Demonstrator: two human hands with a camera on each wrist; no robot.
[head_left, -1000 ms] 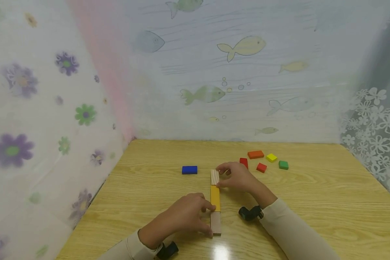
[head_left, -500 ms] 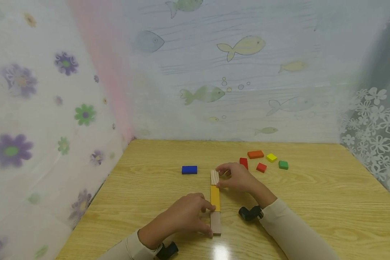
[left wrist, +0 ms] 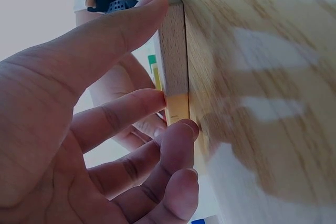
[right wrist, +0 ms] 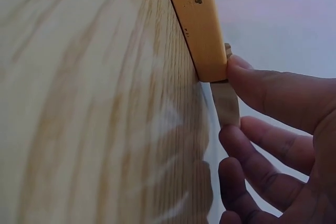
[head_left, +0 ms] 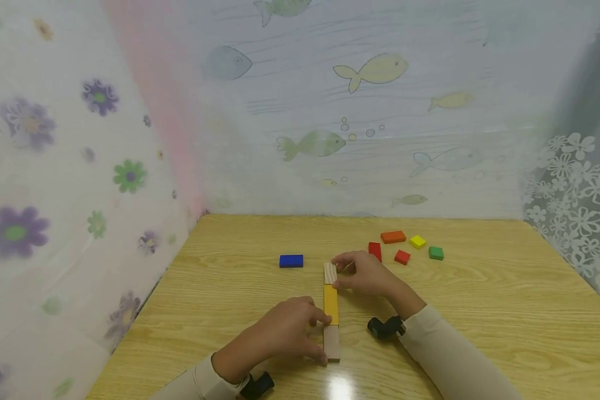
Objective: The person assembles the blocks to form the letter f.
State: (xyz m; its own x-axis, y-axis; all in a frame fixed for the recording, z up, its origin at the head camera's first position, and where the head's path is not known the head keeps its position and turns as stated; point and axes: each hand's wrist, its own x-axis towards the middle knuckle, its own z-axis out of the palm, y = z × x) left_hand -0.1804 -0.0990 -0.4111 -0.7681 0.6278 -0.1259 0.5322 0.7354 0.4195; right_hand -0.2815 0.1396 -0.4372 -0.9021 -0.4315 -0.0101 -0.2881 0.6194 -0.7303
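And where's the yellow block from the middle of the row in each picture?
Head: the yellow block is just right of and below centre, between the striped block and the plain block.
Left wrist: the yellow block is near the centre, below the plain block, partly hidden.
Right wrist: the yellow block runs off the top edge, above the striped block.
Shared landmark: the wood-grain table.

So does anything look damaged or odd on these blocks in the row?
Yes: the middle yellow block has dark marks on its side in the right wrist view, odd against the plain yellow. Chips or dirt, I can't tell.
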